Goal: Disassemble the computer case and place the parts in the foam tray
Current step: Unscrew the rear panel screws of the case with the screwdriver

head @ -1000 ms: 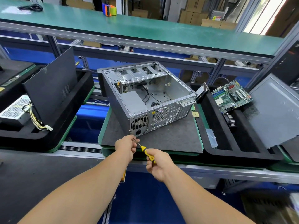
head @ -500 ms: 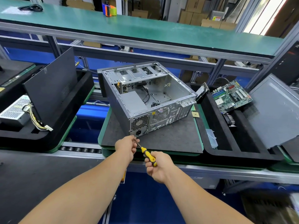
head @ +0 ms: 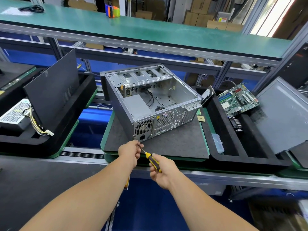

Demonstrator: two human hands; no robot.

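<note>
An open grey computer case (head: 150, 104) lies on its side on a dark mat (head: 175, 142), rear panel facing me, with the power supply still inside at its near left corner. My right hand (head: 164, 170) grips the yellow-and-black handle of a screwdriver (head: 152, 161). My left hand (head: 131, 151) pinches the metal shaft, and the tip points at the case's lower rear corner. To the right, a black foam tray (head: 223, 130) holds a green motherboard (head: 237, 101), a hard drive (head: 207, 95) and a grey side panel (head: 283, 117).
On the left, another black foam tray (head: 83, 90) holds a dark side panel (head: 51, 90) and a power supply (head: 15, 114) with yellow cables. A small chip (head: 201, 118) lies on the mat. A green shelf (head: 150, 29) runs overhead behind the case.
My right hand has dropped slightly lower and turned on the screwdriver handle. My left hand stays at the case's rear corner.
</note>
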